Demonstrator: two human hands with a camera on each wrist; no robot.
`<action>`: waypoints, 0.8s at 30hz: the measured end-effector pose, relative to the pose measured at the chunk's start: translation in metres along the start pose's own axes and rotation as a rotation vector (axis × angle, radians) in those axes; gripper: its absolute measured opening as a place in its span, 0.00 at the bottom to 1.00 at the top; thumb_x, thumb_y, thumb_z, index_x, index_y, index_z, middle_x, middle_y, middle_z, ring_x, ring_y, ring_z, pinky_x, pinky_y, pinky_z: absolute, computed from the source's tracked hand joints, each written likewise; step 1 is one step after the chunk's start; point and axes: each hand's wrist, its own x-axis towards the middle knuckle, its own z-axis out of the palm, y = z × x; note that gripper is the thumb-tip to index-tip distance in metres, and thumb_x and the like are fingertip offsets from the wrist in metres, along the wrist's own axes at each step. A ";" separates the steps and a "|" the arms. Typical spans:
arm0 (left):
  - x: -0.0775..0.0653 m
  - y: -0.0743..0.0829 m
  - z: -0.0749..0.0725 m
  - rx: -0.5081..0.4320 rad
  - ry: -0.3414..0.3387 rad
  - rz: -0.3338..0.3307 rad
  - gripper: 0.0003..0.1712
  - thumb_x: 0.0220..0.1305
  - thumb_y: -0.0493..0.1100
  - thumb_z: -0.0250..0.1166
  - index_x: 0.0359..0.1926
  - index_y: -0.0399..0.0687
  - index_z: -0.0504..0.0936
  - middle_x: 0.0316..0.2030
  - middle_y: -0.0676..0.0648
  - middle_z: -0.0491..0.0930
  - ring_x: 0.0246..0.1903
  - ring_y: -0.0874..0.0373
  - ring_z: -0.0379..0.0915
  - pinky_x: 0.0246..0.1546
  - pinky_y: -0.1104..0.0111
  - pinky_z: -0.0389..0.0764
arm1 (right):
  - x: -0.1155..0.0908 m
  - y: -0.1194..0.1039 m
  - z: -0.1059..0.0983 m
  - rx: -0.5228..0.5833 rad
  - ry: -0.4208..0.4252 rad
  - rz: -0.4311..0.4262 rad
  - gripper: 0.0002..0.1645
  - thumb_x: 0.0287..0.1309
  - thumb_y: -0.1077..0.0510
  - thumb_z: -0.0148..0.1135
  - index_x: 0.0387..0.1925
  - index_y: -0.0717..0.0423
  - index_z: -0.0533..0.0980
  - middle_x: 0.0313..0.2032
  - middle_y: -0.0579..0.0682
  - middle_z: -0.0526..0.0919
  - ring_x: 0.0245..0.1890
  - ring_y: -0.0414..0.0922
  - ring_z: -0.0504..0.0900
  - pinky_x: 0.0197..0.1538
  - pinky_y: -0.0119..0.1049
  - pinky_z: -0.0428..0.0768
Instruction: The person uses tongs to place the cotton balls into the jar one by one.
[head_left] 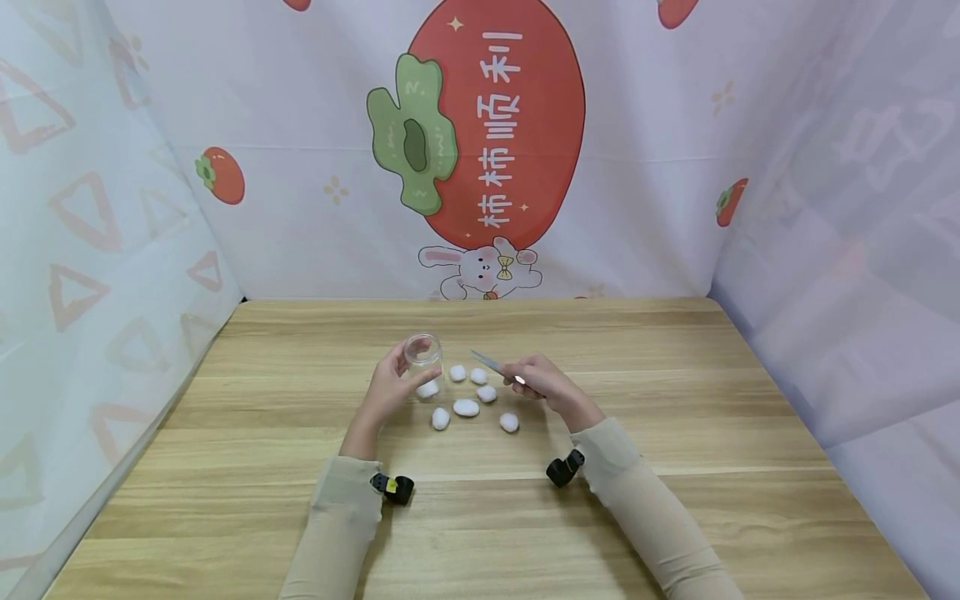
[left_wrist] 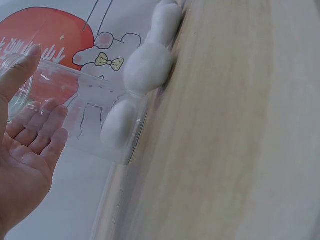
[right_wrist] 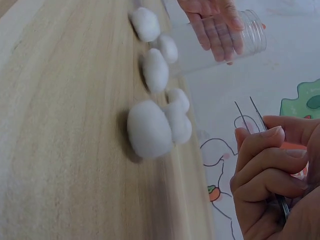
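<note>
My left hand (head_left: 388,385) grips a clear open-topped jar (head_left: 424,357) near its mouth, thumb on one side and fingers on the other. Inside, at the bottom of the jar, lies a white cotton ball (left_wrist: 119,125). Metal tweezers (head_left: 487,361) are held in my right hand (head_left: 542,380), their two tips apart with nothing between them and pointing toward the jar. Curled fingers (right_wrist: 267,162) of that hand wrap the tweezers' shaft. Several loose cotton balls (head_left: 466,407) lie on the table between the two hands, some close beside the jar.
The wooden table (head_left: 480,533) ends at a printed cloth backdrop (head_left: 637,225) behind, with more cloth along both sides. A small black camera (head_left: 402,490) sits at my left cuff and another camera (head_left: 561,471) at my right cuff.
</note>
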 end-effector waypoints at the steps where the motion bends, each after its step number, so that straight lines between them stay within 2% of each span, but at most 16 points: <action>1: 0.000 0.001 0.000 0.001 0.001 -0.003 0.37 0.56 0.44 0.71 0.65 0.45 0.67 0.66 0.38 0.70 0.71 0.46 0.61 0.78 0.53 0.55 | 0.000 0.001 0.000 -0.010 0.004 0.002 0.22 0.66 0.52 0.54 0.34 0.71 0.77 0.10 0.38 0.68 0.10 0.32 0.57 0.15 0.24 0.53; 8: 0.000 0.001 0.000 0.008 0.002 -0.012 0.38 0.56 0.43 0.71 0.66 0.45 0.66 0.66 0.38 0.70 0.71 0.45 0.61 0.77 0.52 0.56 | 0.003 0.009 -0.004 -0.040 0.024 0.039 0.21 0.65 0.51 0.56 0.31 0.68 0.78 0.10 0.39 0.69 0.11 0.33 0.58 0.16 0.25 0.54; 24: -0.001 0.003 0.000 0.004 0.003 -0.015 0.37 0.56 0.44 0.71 0.65 0.46 0.67 0.66 0.39 0.71 0.71 0.46 0.61 0.78 0.52 0.55 | 0.007 0.018 -0.009 -0.062 0.013 0.077 0.19 0.65 0.51 0.55 0.24 0.60 0.76 0.10 0.39 0.68 0.11 0.34 0.57 0.16 0.24 0.54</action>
